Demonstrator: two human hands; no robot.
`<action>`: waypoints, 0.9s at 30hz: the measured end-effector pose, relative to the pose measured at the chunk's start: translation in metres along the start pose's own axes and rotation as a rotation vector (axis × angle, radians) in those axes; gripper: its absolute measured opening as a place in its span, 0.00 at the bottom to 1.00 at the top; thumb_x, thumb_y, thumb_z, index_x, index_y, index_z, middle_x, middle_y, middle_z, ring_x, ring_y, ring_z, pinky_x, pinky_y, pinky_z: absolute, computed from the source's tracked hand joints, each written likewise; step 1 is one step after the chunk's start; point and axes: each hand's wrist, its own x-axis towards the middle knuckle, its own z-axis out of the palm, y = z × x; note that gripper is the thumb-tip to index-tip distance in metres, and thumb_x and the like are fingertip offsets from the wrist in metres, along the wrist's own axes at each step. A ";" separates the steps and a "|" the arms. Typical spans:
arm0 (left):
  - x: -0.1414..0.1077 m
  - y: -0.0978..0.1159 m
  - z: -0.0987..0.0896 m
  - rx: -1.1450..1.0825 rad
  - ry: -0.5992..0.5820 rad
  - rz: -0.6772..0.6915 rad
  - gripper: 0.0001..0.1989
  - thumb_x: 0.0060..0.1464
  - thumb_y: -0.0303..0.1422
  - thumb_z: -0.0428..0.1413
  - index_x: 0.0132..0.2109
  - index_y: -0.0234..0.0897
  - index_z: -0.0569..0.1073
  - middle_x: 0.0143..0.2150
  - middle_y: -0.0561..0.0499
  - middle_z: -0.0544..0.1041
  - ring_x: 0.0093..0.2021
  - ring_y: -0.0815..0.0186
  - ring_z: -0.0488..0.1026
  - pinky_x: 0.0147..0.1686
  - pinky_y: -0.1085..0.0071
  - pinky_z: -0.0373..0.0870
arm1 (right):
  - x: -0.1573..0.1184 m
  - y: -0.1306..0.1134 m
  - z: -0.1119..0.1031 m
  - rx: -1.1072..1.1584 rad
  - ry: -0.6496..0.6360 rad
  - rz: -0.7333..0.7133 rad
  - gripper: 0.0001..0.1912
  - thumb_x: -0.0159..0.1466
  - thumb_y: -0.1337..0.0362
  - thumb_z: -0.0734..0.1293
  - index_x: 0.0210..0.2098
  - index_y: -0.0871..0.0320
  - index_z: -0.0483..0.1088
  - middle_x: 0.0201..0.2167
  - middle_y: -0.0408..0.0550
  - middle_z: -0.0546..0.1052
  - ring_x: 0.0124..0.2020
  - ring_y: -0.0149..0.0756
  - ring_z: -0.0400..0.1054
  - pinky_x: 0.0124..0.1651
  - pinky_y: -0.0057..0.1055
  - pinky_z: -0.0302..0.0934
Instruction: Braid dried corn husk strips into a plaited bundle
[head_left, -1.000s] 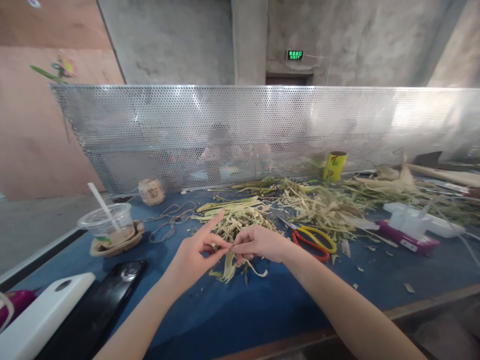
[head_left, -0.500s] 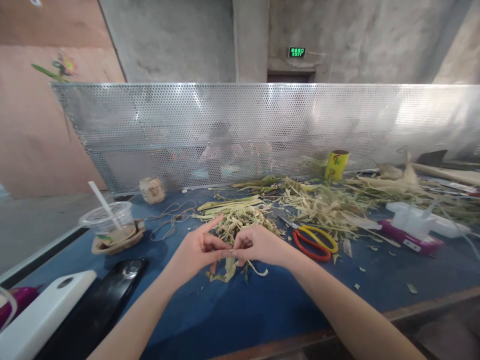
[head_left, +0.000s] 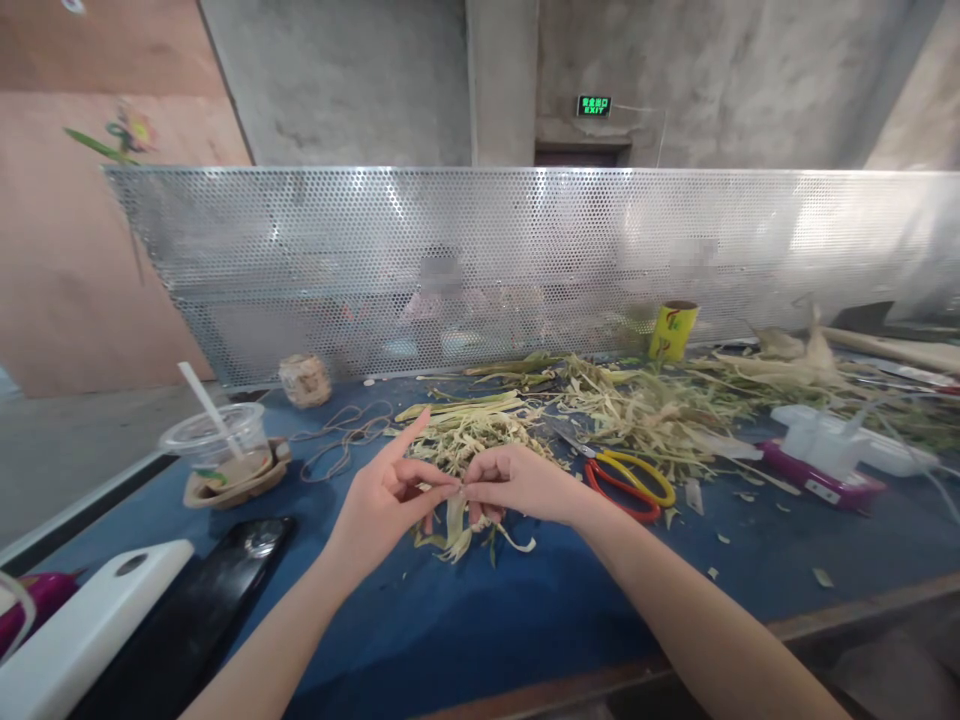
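My left hand [head_left: 386, 505] pinches a pale strip of dried plant leaf [head_left: 456, 522] between thumb and a finger, while its index finger points up. Fingertip to fingertip with it, my right hand [head_left: 521, 485] is closed on the same strip, which hangs down below the fingers. Just behind both hands lies a heap of pale green plant scraps [head_left: 487, 435], with long flat stalks [head_left: 469, 405] at its far side. To the right of my right hand rest scissors [head_left: 626, 485] with one red and one yellow handle.
A plastic cup [head_left: 217, 440] with a straw sits in a cardboard holder at left, near a black phone [head_left: 217, 590] and a white power bank [head_left: 97, 630]. Twine [head_left: 345, 435], a yellow roll [head_left: 673, 332] and a purple power strip [head_left: 825, 485] lie around. A perforated metal screen [head_left: 337, 260] stands behind.
Both hands stay together over the scraps. My left index finger has lifted higher, and the fingertips have shifted slightly upward, with more of the hanging strip showing.
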 end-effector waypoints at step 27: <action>0.003 -0.003 -0.003 -0.140 -0.163 -0.052 0.46 0.42 0.33 0.61 0.63 0.34 0.43 0.29 0.52 0.73 0.22 0.72 0.66 0.19 0.76 0.65 | -0.001 0.002 0.001 0.043 0.013 0.035 0.13 0.50 0.57 0.70 0.26 0.61 0.67 0.19 0.41 0.71 0.22 0.25 0.64 0.24 0.21 0.56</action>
